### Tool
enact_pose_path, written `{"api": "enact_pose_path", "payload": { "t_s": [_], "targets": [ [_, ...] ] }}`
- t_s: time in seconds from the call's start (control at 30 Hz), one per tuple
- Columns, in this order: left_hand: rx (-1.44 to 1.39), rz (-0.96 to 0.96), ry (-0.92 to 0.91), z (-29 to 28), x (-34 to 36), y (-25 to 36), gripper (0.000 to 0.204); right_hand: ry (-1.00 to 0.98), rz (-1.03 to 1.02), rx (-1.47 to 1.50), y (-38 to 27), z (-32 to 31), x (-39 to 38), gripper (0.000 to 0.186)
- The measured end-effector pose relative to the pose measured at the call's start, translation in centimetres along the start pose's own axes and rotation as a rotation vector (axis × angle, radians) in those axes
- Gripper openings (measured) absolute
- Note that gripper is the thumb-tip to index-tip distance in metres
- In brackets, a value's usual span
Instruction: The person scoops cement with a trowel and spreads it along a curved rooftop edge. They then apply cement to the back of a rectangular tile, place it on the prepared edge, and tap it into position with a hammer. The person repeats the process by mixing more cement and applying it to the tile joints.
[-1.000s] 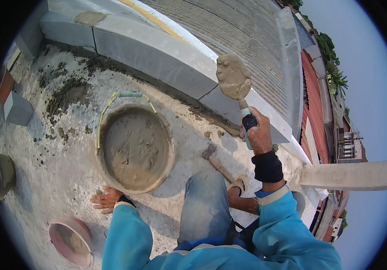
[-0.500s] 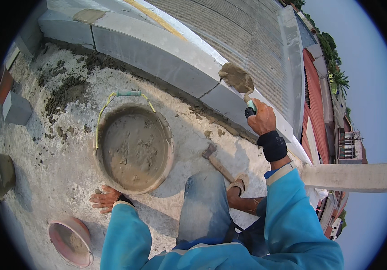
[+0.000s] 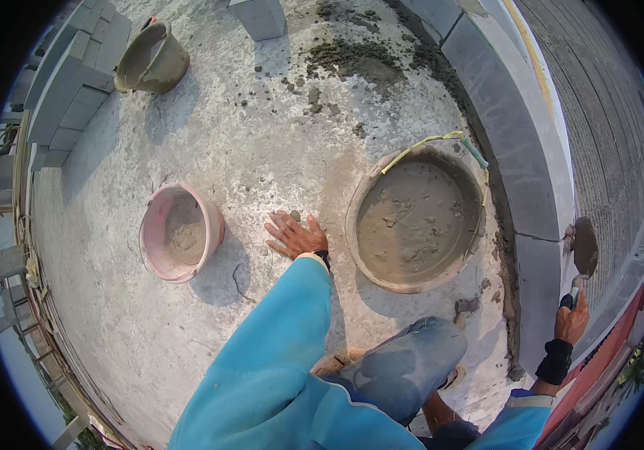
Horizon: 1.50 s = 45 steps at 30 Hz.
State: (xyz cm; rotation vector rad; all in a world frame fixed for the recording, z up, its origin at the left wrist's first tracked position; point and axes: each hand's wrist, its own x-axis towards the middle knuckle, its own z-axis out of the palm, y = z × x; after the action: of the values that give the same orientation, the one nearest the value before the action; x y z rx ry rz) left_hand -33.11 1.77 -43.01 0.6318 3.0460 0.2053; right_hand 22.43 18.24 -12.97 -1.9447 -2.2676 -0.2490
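My left hand [image 3: 298,237] rests palm-down on the concrete floor with fingers spread, between a pink bucket [image 3: 215,232] and a wide basin of wet grey mortar [image 3: 401,225] with a yellow cord handle. At the right edge my right hand [image 3: 571,321] grips a trowel [image 3: 584,247] by its handle, the dark mortar-coated blade held beside the outer edge of the low grey block wall [image 3: 509,157]. Whether the blade touches the wall I cannot tell. A hammer [image 3: 465,307] lies beside my knee, partly hidden by it.
Stacked grey blocks [image 3: 74,97], a dirty bucket [image 3: 170,75] and a single block [image 3: 260,19] stand farther up the floor, with spilled mortar [image 3: 359,67] near the wall. A corrugated roof [image 3: 607,127] lies beyond the wall, and railings or planks [image 3: 26,285] line the left edge.
The view has turned left, bringing the stacked blocks in. The trowel with mortar has tipped lower beside the wall's outer edge. My left hand stays planted on the floor.
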Motion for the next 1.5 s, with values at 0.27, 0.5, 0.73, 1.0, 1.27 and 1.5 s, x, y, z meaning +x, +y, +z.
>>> {"api": "enact_pose_path", "payload": {
  "t_s": [0.27, 0.5, 0.73, 1.0, 1.27, 1.5],
  "targets": [
    [0.0, -0.067, -0.173, -1.7, 0.6, 0.2, 0.08, 0.006, -0.082, -0.09, 0.6, 0.8, -2.2, 0.049],
    [0.068, -0.004, 0.106, 1.8, -0.2, -0.1, 0.073, 0.064, 0.137, -0.215, -3.1, 0.9, -0.5, 0.048],
    [0.354, -0.07, 0.007, 2.3, 0.3, -0.1, 0.078, -0.015, 0.186, -0.235, -6.1, -0.6, -0.5, 0.057],
    [0.308, -0.078, -0.02, 2.0, 0.2, 0.0, 0.077, -0.023, 0.24, -0.299, -4.6, -3.3, -2.9, 0.052],
    [0.273, -0.079, 0.005, 2.7, 0.2, -0.3, 0.076, -0.032, 0.352, -0.138, -6.2, -1.2, -0.4, 0.049],
    [0.201, -0.051, 0.069, 3.6, 0.3, -0.9, 0.076, -0.062, 0.235, -0.276, -6.1, -1.8, -0.4, 0.051]
  ]
}}
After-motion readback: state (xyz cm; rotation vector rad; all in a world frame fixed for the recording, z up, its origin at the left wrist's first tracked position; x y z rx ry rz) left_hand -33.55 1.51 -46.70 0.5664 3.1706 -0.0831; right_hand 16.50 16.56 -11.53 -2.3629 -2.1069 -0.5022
